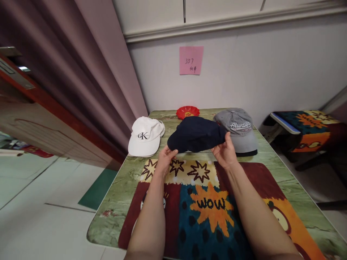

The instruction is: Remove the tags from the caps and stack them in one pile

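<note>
A dark navy cap [196,134] is held up between my two hands, above the patterned mat. My left hand [167,157] pinches the brim at its left end. At the other end, my right hand [225,151] grips the cap's edge with thumb and fingers. To the left, a white cap [144,137] with black letters rests on the table. A grey cap [238,126] marked "Always" lies at the right behind my right hand, with a dark brim showing under it.
A red scalloped dish [187,112] stands at the back of the green table [108,213]. The colourful mat [195,216] covers its front. A pink note [191,60] is on the wall. A curtain hangs at the left; a stool [311,126] stands at the right.
</note>
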### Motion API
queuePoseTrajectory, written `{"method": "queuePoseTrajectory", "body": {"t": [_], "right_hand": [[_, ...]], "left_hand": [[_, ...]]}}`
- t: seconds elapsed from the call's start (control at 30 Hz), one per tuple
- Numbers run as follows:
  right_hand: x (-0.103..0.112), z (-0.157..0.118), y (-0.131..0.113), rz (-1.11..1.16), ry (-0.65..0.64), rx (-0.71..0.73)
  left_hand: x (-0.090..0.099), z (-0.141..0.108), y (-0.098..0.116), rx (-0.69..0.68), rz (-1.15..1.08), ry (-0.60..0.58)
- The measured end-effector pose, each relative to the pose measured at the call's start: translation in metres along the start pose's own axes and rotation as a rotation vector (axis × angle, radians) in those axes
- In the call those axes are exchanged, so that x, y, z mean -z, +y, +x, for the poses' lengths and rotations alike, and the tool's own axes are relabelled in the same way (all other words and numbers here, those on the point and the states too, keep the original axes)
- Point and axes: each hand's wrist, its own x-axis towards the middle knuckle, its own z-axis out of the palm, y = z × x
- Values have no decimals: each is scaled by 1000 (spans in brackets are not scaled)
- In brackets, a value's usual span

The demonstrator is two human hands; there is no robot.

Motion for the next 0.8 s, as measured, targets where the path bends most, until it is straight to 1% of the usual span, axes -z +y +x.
{"method": "queuePoseTrajectory", "body": {"t": [0.07,0.17,0.3,0.37,0.47,0.5,0.57,0.63,0.73,0.8], "right_hand": [[-2,-2,3,-53,-2,38],[-2,-3,9,-134,-27,84],[0,-4,13,-207,-62,136],[1,-3,12,-206,-65,134],[5,-2,9,-182,-60,149],[6,-2,8,-176,-65,157],[9,-1,5,-181,-77,166],[10,0,2,-197,-75,163],[8,0,0,-182,-31,160],[6,0,0,-152,-10,168]], "left_hand": [[-3,0,-2,-8,44,58],[-7,-1,-2,39,66,108],[-10,-3,1,129,-11,31],[-11,-3,2,100,-27,33],[-9,-3,2,-18,36,111],[-8,-3,2,-39,64,117],[-6,-3,3,-29,86,74],[-7,-4,4,11,57,-14],[-10,-7,6,39,-14,-138],[-13,-8,7,19,-25,-170]]}}
